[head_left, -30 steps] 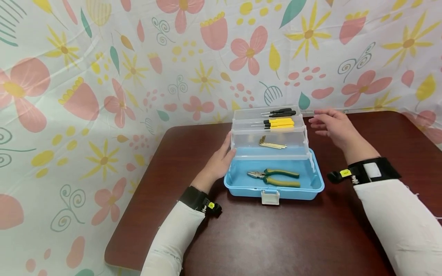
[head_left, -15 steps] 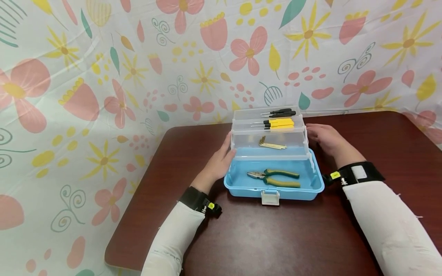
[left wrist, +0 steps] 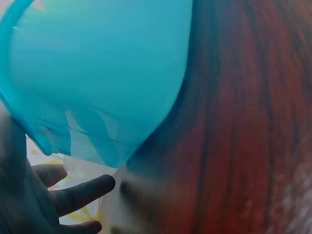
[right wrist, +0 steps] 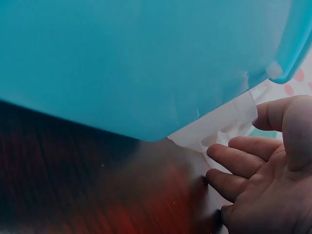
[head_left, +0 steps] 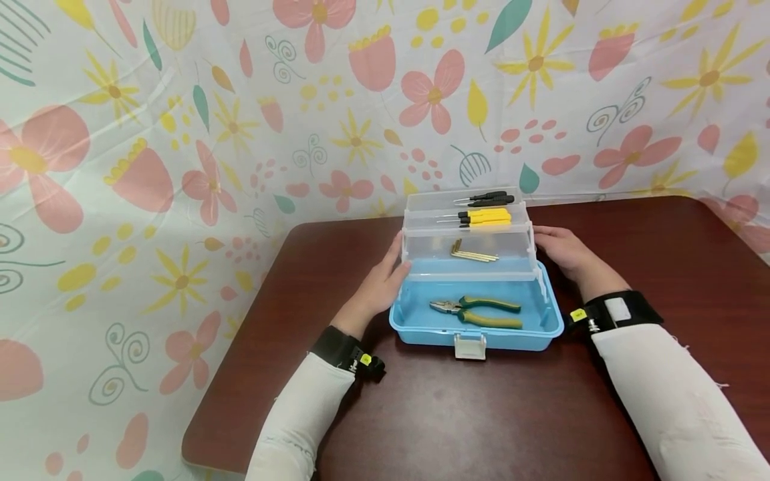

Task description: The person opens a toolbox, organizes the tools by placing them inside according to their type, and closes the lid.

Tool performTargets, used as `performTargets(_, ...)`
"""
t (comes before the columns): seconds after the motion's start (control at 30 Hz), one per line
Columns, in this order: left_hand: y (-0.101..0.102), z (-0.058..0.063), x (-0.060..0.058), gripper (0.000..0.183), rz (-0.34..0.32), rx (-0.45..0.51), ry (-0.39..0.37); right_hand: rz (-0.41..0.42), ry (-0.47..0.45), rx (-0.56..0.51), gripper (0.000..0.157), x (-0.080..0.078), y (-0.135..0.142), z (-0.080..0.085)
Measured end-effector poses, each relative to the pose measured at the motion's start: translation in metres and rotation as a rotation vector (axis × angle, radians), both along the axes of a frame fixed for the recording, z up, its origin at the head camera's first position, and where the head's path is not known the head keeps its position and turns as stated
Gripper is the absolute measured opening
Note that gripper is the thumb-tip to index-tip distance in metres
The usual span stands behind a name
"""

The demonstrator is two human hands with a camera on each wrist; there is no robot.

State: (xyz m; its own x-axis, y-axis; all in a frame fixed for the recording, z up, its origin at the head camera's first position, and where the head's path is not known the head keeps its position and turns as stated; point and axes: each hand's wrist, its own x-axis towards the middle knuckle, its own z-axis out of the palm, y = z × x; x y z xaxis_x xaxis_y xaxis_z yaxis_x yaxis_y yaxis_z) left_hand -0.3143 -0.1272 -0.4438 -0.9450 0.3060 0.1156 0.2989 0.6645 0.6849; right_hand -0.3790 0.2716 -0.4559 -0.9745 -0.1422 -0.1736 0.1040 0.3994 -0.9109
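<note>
A light blue toolbox [head_left: 415,336] stands unfolded on the table, its translucent trays [head_left: 430,246] stepped up behind the base. Combination pliers [head_left: 490,321] with green and yellow handles lie in the base. Brass-coloured hex keys [head_left: 475,255] sit in the lowest tray, yellow-handled screwdrivers [head_left: 488,216] above them, black-handled screwdrivers [head_left: 490,199] at the top. My left hand [head_left: 380,284] rests along the box's left side, fingers extended towards the back. On the other side is my right hand [head_left: 568,252]; in the right wrist view its thumb meets a translucent part [right wrist: 224,119], the fingers loosely extended below.
The dark red-brown table [head_left: 475,414] has a rounded left edge. A flower-patterned cloth [head_left: 325,87] hangs right behind it. A white latch [head_left: 470,347] hangs down at the front of the toolbox.
My right hand has come down and left, from raised in the air to the toolbox's right side. My left hand and the tools have stayed in place.
</note>
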Motion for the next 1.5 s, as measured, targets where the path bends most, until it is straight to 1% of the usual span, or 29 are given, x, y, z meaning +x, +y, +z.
performTargets(0.2,-0.001,0.001,-0.002,0.066,-0.009,0.053,-0.018,-0.014,0.013,-0.001,0.069,-0.001,0.001,-0.004)
performTargets(0.3,-0.001,0.000,0.000,0.068,-0.004,0.094,-0.021,-0.015,0.014,0.003,0.069,0.000,0.002,-0.005)
performTargets(0.37,-0.001,0.000,0.004,0.068,0.014,0.129,-0.024,-0.014,0.015,0.003,0.069,0.001,0.002,-0.004)
performTargets(0.53,-0.008,0.001,0.020,0.065,0.096,0.221,-0.018,-0.003,0.011,-0.001,0.069,0.002,0.000,-0.003)
performTargets(0.63,-0.015,0.000,0.029,0.061,0.115,0.249,-0.005,-0.004,0.010,-0.007,0.069,0.002,-0.002,-0.004)
performTargets(0.73,-0.021,-0.003,0.037,0.059,0.106,0.258,-0.006,-0.007,0.016,-0.005,0.069,0.001,-0.002,-0.005)
performTargets(0.87,-0.026,-0.009,0.044,0.056,0.087,0.248,-0.030,-0.008,0.025,-0.003,0.069,0.002,-0.001,-0.006)
performTargets(1.03,-0.029,-0.012,0.050,0.056,0.024,0.243,-0.080,-0.019,0.016,-0.012,0.067,0.003,0.001,-0.006)
performTargets(1.17,-0.029,-0.011,0.054,0.056,-0.019,0.247,-0.141,-0.013,-0.007,0.001,0.067,0.003,0.000,-0.004)
performTargets(1.37,-0.030,-0.007,0.058,0.054,-0.035,0.261,-0.198,0.036,-0.040,-0.005,0.064,0.005,-0.002,-0.001)
performTargets(1.5,-0.033,-0.007,0.058,0.060,-0.091,0.303,-0.249,0.062,-0.050,-0.020,0.062,0.005,-0.001,0.001)
